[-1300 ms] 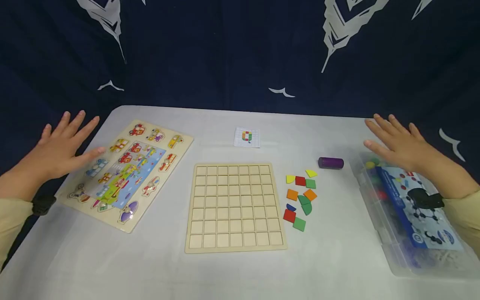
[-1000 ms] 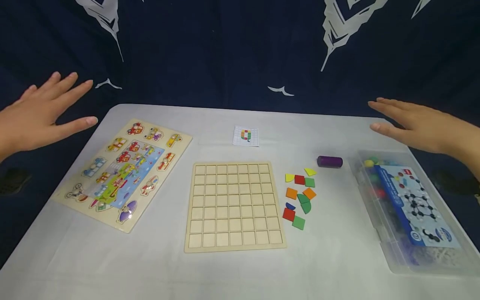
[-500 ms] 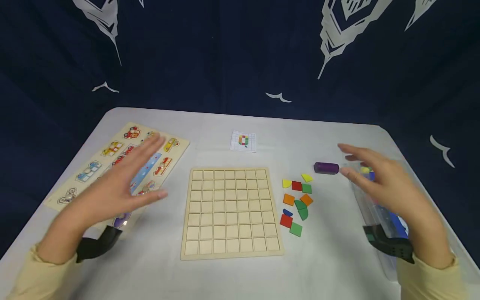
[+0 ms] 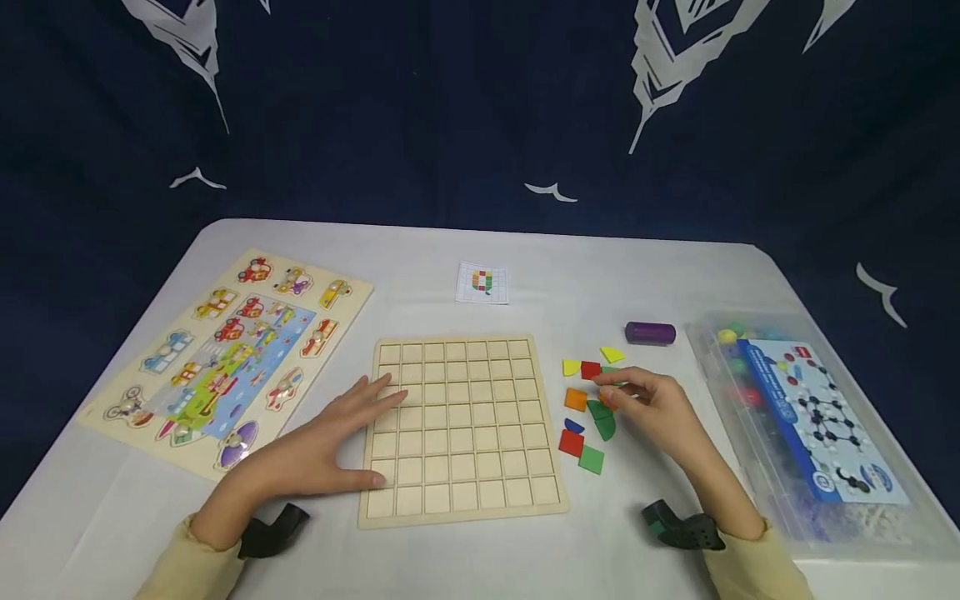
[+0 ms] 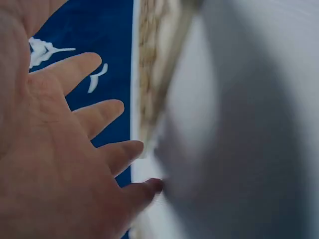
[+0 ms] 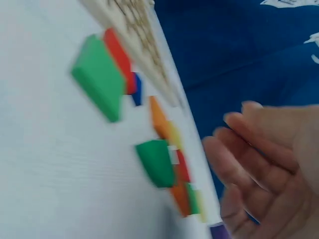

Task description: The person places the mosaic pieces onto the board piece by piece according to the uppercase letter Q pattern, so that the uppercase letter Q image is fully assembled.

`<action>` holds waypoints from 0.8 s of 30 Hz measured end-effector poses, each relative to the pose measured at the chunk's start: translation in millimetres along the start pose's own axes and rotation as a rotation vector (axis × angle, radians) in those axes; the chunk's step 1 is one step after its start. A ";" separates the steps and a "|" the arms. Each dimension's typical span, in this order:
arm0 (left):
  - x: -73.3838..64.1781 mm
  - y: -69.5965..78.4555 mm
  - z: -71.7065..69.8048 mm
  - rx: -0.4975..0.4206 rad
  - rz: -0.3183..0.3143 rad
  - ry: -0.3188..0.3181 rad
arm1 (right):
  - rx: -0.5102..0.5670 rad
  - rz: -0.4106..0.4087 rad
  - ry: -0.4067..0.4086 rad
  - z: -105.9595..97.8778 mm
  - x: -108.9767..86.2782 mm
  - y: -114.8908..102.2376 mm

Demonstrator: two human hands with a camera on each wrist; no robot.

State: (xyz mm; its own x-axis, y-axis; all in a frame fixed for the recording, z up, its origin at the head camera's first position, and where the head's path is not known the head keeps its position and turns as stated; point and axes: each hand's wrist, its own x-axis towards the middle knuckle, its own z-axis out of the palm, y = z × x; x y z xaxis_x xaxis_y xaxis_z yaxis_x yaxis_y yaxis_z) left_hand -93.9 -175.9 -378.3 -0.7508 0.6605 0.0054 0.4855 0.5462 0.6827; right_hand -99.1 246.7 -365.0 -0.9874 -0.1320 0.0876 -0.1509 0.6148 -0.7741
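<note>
My left hand [image 4: 318,454] is at the left side of a wooden grid board [image 4: 465,433], fingers spread, the fingertips over its left squares. Whether they touch the board cannot be told. My right hand [image 4: 660,408] hovers over a scatter of coloured tiles to the right of the board. Its fingers bend loosely, and the right wrist view shows nothing held in the hand [image 6: 264,164]. Below it lie green quarter-round tiles [image 4: 602,419]; an orange square is partly hidden by the fingers. Near these are a red tile [image 4: 571,442], a green square [image 4: 591,460] and a blue half-round [image 4: 574,426].
A small pattern card [image 4: 482,283] lies behind the board. A purple cylinder [image 4: 650,333] is beyond the tiles. At the left is a vehicle picture puzzle [image 4: 285,388]; at the right, a clear plastic box [image 4: 810,533] contains a blue-and-white booklet [image 4: 832,425].
Both hands were raised out at the sides; they have come inward and down, the left to the board's left edge, the right over the tiles. The tiles look unmoved.
</note>
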 end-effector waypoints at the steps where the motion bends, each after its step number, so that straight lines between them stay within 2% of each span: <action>1: -0.1 -2.8 2.5 -0.005 0.018 -0.007 | 0.032 0.019 0.019 3.0 1.2 2.2; 4: 0.5 -9.4 9.8 0.008 0.066 -0.018 | 0.103 0.057 0.072 12.0 3.9 10.1; 8: 0.2 -11.5 16.3 0.044 0.080 -0.038 | 0.103 0.084 0.092 21.7 3.4 19.1; 12: 0.6 -9.9 20.5 0.079 0.051 -0.059 | 0.004 0.064 0.106 27.9 1.3 23.1; 18: 2.1 -9.0 22.9 0.123 0.039 -0.034 | -0.160 -0.015 0.148 34.3 3.9 21.6; 24: 0.7 -11.1 23.8 0.119 0.057 -0.019 | -0.203 -0.044 0.180 37.7 2.9 20.7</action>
State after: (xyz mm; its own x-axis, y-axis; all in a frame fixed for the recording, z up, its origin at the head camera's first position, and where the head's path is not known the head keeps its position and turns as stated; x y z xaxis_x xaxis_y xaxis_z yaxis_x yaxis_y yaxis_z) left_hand -89.1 -169.3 -403.2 -0.7125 0.7011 0.0268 0.5774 0.5642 0.5902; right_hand -103.3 229.7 -404.4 -0.9695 -0.0333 0.2428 -0.1830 0.7569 -0.6273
